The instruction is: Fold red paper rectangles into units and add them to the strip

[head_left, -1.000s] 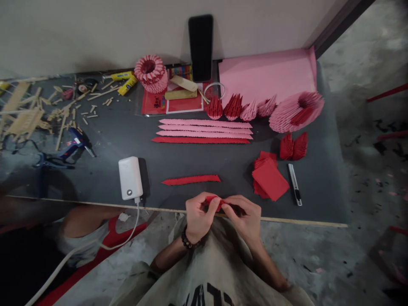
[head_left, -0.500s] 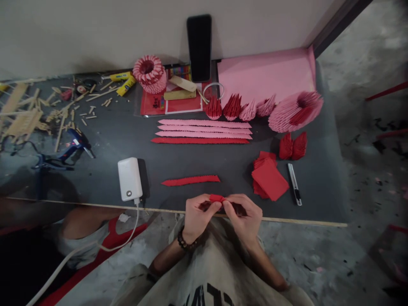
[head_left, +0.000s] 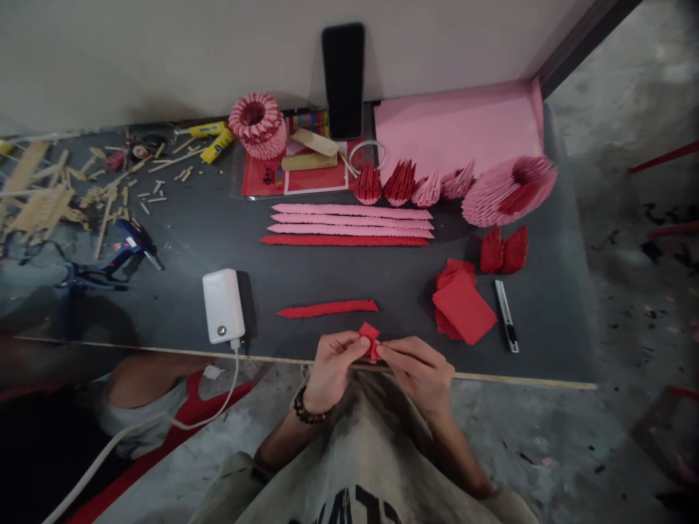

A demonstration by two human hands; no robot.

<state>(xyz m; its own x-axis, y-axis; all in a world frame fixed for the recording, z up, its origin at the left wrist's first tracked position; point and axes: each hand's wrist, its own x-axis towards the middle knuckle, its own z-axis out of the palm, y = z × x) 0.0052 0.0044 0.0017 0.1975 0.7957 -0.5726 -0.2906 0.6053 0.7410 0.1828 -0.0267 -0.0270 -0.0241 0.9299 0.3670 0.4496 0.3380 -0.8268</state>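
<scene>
Between the fingertips of both hands is a small folded piece of red paper (head_left: 370, 332), at the near edge of the table. My left hand (head_left: 334, 367) pinches its left side between thumb and fingers. From the right, my right hand (head_left: 419, 370) pinches its lower right part. Just beyond the hands lies a short red strip of interlocked paper pieces (head_left: 328, 308). A longer red strip (head_left: 344, 240) and several pink strips (head_left: 352, 221) lie farther back. To the right sits a stack of red paper rectangles (head_left: 464, 309).
A utility knife (head_left: 506, 316) lies right of the stack, and a white power bank (head_left: 223, 306) with a cable at left. Folded-paper bundles (head_left: 401, 182) and a phone (head_left: 344, 80) stand behind. A glue gun (head_left: 134, 246) and wood scraps (head_left: 38, 189) cover the left; another person's leg (head_left: 147, 378) is below.
The red paper has turned from lying flat across the fingertips to standing up at a tilt. My right fingers have shifted their pinch lower on it. Other things stay put.
</scene>
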